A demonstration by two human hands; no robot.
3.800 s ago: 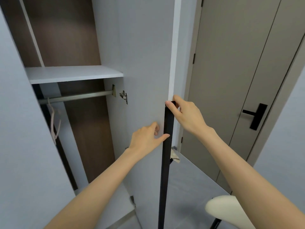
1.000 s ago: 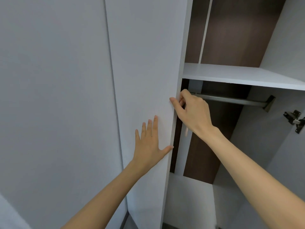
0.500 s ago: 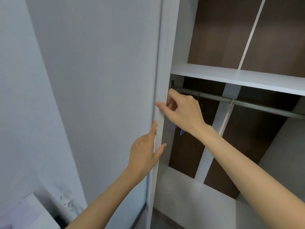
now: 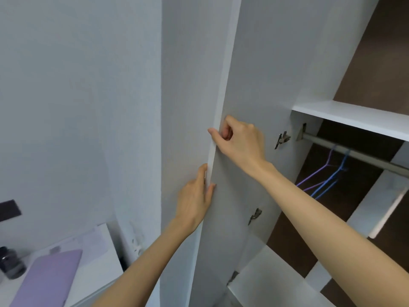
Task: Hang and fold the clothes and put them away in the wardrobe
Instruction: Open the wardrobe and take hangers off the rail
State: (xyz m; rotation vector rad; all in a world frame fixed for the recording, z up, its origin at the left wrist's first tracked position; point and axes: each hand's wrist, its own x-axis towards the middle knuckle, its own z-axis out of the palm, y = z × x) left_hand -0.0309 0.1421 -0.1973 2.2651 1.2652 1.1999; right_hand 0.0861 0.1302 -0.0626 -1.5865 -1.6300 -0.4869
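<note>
1. A flat lilac case (image 4: pixel 47 278) lies on the white desk (image 4: pixel 97 262), near its left edge.
2. The left hand (image 4: pixel 194 200) lays straight fingers on the pale grey wardrobe door (image 4: pixel 188 85), thumb across its edge.
3. The right hand (image 4: pixel 241 140) pinches that edge higher up.
4. Purple and blue wire hangers (image 4: pixel 327 176) hang on the metal rail (image 4: pixel 354 151) inside.
</note>
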